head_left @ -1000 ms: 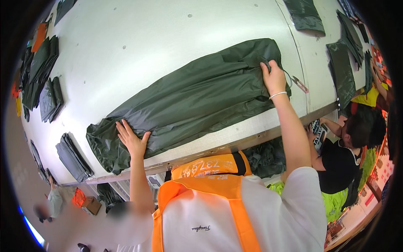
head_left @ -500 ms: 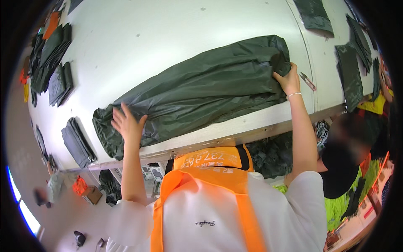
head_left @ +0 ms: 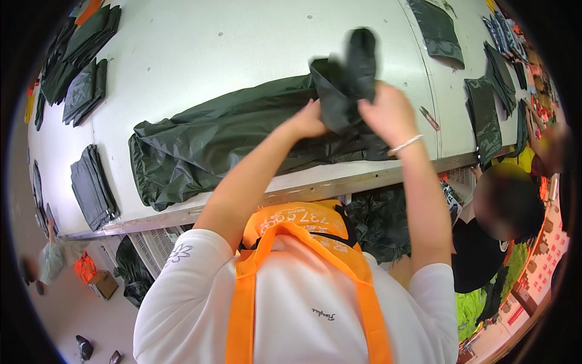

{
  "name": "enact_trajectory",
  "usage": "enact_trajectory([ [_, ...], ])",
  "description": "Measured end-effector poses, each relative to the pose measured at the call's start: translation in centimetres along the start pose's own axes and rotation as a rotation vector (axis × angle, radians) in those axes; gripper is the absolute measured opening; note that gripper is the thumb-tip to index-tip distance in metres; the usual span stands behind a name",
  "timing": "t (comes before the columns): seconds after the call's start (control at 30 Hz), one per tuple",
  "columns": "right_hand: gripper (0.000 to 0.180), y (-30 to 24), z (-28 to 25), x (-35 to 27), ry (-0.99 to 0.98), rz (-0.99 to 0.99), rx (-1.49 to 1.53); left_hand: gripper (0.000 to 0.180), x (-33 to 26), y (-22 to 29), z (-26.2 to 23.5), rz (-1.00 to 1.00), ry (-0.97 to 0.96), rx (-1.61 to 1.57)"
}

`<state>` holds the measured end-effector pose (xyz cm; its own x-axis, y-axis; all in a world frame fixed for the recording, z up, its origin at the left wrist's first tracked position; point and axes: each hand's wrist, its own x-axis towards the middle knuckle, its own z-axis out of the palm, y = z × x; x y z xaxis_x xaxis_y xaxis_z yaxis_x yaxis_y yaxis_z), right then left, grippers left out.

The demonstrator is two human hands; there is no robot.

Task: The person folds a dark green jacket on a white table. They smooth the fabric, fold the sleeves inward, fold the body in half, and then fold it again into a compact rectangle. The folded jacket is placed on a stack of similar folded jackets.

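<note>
Wide white cutting table (head_left: 242, 54), its pale edge toward me. Stacks of folded dark green cloth (head_left: 91, 185) at nine o'clock, more pieces at two o'clock. A long dark green crumpled fabric bundle (head_left: 224, 139) lies across the table's near side. My left hand (head_left: 308, 120) and right hand (head_left: 388, 114), both raised, pinch its lifted right end, fingers closed.

Bright, even light; fisheye-bent edges, dark rim, motion blur on raised cloth (head_left: 354, 67).

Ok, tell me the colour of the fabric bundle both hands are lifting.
Dark green, seen best in the head view: the fabric bundle gripped by the left hand and right hand.
</note>
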<state>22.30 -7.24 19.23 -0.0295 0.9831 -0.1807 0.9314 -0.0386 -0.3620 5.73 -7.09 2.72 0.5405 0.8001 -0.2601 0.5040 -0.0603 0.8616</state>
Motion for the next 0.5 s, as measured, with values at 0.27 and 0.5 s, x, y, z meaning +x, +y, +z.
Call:
enact_trajectory([
  [0.27, 0.021, -10.4, 11.0, -2.9, -0.096, -0.072, -0.003, 0.038, -10.5, -2.2, -8.2, -0.417, 0.258, -1.415],
  [0.5, 0.067, -11.7, 18.7, -4.7, -0.171, -0.377, 0.164, 0.031, -10.3, -7.5, -6.3, -0.566, 0.517, -1.241],
])
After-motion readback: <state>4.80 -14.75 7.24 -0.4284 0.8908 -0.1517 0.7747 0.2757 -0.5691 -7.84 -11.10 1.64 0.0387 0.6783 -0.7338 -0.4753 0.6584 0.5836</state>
